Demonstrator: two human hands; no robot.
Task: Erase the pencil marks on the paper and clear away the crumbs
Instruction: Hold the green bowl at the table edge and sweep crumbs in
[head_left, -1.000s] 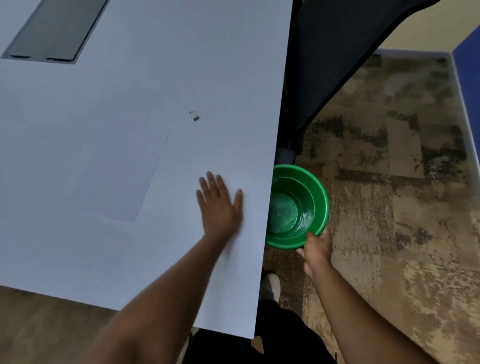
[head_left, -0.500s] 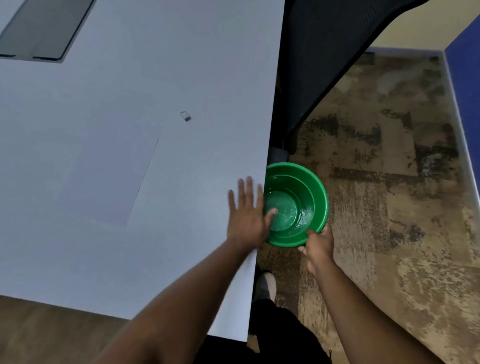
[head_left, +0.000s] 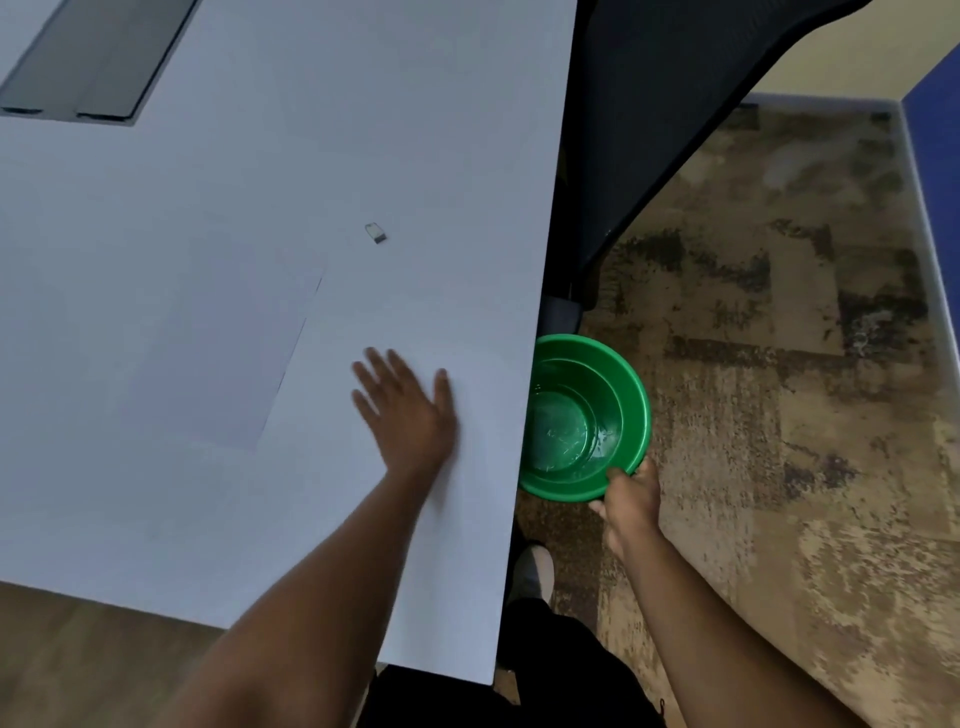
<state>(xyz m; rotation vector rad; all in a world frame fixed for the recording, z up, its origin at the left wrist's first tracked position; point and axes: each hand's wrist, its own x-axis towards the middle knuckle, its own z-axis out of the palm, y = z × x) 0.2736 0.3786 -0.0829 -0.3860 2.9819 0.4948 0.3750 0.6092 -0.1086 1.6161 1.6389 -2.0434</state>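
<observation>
Crumbs themselves too small to see on the table (head_left: 260, 519); judged near-weightless and loose, so they need sweeping with a flat palm, not picking up. Landmark: table's right edge. Nearest, just off that edge and below it, right hand (head_left: 628, 499) has fingers curled over the near rim of the green bowl (head_left: 582, 415), thumb inside, holding it up against the edge as a catcher. Bowl looks like thin stiff plastic, light, smooth and probably slippery, so the one-hand rim pinch is adequate but could tip if bumped; faint pale flecks lie in its bottom, possibly crumbs, cannot confirm. On the tabletop, a little in from the edge and level with the bowl, left hand (head_left: 405, 410) lies flat, fingers straight and slightly spread, holding nothing, blurred, palm down on the surface. Further in from the edge, paper (head_left: 208, 343) lies flat, thin and floppy, easily dragged by a sweeping hand; no marks visible on it. Farther back, fairly near the edge, small eraser (head_left: 375, 233) sits alone, untouched, light, rubbery and grippy, best pinched by its sides. Farthest, grey panel (head_left: 98, 57) set in the tabletop.
</observation>
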